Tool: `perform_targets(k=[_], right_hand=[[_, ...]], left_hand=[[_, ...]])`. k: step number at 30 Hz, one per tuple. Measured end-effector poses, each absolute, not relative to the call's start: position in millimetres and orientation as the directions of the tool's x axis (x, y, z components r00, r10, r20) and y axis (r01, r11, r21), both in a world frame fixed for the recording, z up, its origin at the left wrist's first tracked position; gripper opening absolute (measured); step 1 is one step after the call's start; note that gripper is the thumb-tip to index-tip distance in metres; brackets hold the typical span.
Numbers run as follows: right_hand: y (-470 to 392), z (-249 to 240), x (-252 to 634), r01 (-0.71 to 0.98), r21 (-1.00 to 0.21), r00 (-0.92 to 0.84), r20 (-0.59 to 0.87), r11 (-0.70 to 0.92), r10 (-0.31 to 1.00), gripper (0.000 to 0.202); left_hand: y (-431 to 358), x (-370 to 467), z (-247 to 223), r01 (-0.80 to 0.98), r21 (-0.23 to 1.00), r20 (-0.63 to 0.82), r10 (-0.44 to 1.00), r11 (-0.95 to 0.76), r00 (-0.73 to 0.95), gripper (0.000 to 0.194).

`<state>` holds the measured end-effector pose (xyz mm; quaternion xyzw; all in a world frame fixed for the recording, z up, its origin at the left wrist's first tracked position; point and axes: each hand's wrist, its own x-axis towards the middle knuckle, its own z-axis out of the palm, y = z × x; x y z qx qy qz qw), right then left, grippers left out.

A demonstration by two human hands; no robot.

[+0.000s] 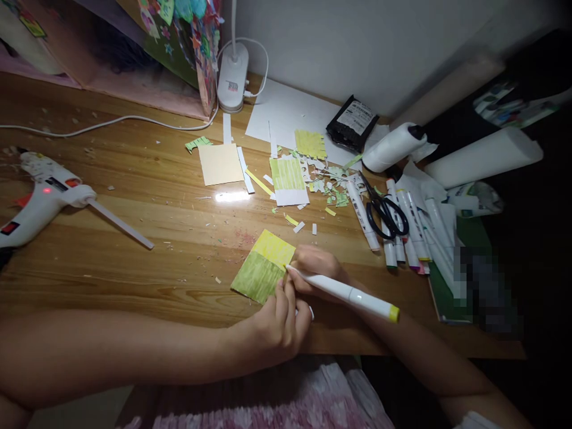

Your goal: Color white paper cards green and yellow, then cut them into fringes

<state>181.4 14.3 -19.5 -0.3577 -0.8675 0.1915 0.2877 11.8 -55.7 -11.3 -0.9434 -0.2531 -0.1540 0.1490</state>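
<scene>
My right hand (317,268) is closed around a white marker (348,290) with a yellow end. Its tip touches a square card (257,271), coloured bright yellow along the upper part and olive green below. My left hand (279,319) lies at the card's lower right edge with its fingers curled and fingertips close to the marker tip. A small white rounded piece (311,312) shows beneath those fingers, mostly hidden, and I cannot tell what it is.
A glue gun (49,190) with a lit red light lies at left. Paper scraps (335,185), a striped green piece (288,176) and a plain cream square (221,164) lie beyond the card. Black-handled scissors (386,214) rest on several markers (413,223) at right. A lamp base (233,77) stands behind.
</scene>
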Motion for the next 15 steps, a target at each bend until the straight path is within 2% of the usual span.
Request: perform_targets(k=[3, 7, 11, 15], right_hand=[[14.8, -19.6, 182.8, 0.563, -0.528, -0.519, 0.372, 0.635, 0.769, 0.026], [15.5, -19.6, 183.5, 0.491, -0.509, -0.605, 0.385, 0.707, 0.697, 0.026], [15.8, -18.6, 183.9, 0.555, -0.466, -0.530, 0.440, 0.689, 0.725, 0.028], [15.9, -18.3, 184.4, 0.497, -0.447, -0.605, 0.436, 0.744, 0.666, 0.029]], left_hand=[[-55.0, 11.6, -9.8, 0.512, -0.221, 0.342, 0.426, -0.830, 0.838, 0.030], [-55.0, 12.3, -10.3, 0.523, -0.221, 0.348, 0.434, -0.823, 0.831, 0.030], [-55.7, 12.4, -11.6, 0.515, -0.220, 0.336, 0.431, -0.828, 0.837, 0.029], [-55.8, 11.6, -11.4, 0.495, -0.233, 0.318, 0.416, -0.837, 0.852, 0.031]])
